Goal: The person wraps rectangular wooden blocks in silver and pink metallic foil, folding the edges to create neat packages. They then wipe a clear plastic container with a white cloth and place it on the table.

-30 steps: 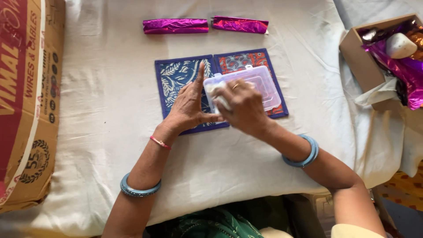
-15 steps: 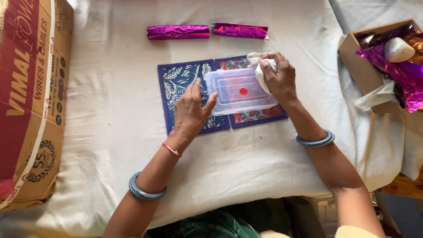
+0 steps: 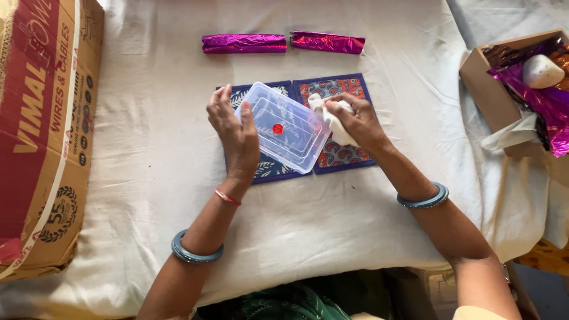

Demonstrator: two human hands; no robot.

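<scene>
A clear plastic box lid [image 3: 287,127] with a small red dot lies tilted over two patterned mats, a blue one [image 3: 268,168] and a red-and-blue one [image 3: 341,155]. My left hand [image 3: 233,131] grips the lid's left edge and lifts it at an angle. My right hand [image 3: 354,121] holds a crumpled white cloth [image 3: 332,120] pressed against the lid's right edge.
Two foil-wrapped magenta rolls [image 3: 243,42] [image 3: 328,41] lie at the far side of the white cloth-covered table [image 3: 148,178]. A large cardboard box [image 3: 41,130] stands at the left. An open brown box [image 3: 511,95] with magenta foil and a white lump sits at the right.
The lid has turned and tilted, its left edge raised by my left hand. My right hand with the cloth moved from the lid's top corner to its right edge.
</scene>
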